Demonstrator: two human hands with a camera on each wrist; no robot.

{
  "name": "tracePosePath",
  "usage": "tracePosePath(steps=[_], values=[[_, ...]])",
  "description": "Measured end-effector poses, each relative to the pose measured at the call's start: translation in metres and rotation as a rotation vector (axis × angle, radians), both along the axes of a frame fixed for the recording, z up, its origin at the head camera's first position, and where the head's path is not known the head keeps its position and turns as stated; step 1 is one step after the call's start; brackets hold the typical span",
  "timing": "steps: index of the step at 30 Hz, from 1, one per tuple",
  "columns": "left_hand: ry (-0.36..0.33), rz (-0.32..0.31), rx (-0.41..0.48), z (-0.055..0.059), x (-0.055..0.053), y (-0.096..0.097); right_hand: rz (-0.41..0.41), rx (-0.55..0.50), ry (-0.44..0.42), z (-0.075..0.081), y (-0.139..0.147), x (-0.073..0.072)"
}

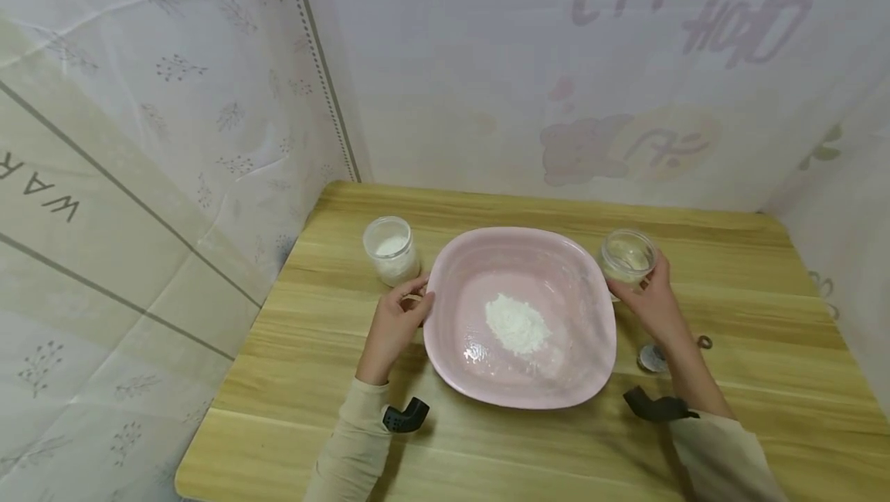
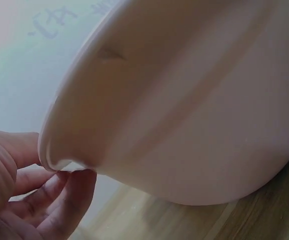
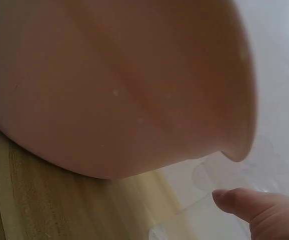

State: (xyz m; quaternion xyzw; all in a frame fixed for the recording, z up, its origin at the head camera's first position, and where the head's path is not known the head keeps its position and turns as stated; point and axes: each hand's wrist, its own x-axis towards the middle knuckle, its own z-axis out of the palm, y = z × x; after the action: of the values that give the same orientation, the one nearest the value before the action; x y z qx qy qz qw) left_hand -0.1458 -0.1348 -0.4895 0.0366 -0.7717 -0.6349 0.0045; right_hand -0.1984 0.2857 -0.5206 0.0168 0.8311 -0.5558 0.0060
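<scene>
One pink basin (image 1: 563,293) on tabletop (image 1: 299,394), left grip (image 1: 394,326) pinching its outturned rim (image 1: 514,400). Right grip (image 1: 651,305) curled round clear jar (image 1: 626,259), just right of basin. Basin judged light, slightly flexible; best held at rim, opposite sides. White powder (image 1: 518,324) inside likely shifts if tilted. Jar smooth, probably slippery, rigid.

white powder (image 1: 517,323) in pink basin (image 1: 520,400) beside jar (image 1: 627,258)
</scene>
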Motion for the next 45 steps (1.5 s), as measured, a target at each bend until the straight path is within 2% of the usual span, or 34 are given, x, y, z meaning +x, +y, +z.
tracePosePath(steps=[5,9,15,25,30,36,45], values=[[0.026,0.034,-0.013,-0.005,0.001,0.0,-0.051,0.008,-0.047,-0.005,-0.005,-0.004],[0.048,0.043,-0.026,-0.006,0.001,0.0,-0.111,0.012,-0.023,-0.007,-0.009,-0.009],[0.07,0.054,-0.015,-0.003,-0.001,0.001,-0.149,0.03,0.031,-0.002,-0.008,-0.015],[0.06,0.041,-0.007,0.001,-0.004,0.004,-0.223,0.106,0.044,0.001,-0.004,-0.014],[0.054,0.044,-0.008,0.0,-0.001,0.002,-0.228,0.082,0.082,0.01,-0.009,-0.011],[0.065,0.041,-0.014,0.003,-0.005,0.003,-0.233,0.001,0.169,0.035,-0.007,-0.012],[0.066,0.04,-0.03,-0.002,0.001,0.004,-0.239,-0.001,0.239,0.06,-0.008,-0.003]])
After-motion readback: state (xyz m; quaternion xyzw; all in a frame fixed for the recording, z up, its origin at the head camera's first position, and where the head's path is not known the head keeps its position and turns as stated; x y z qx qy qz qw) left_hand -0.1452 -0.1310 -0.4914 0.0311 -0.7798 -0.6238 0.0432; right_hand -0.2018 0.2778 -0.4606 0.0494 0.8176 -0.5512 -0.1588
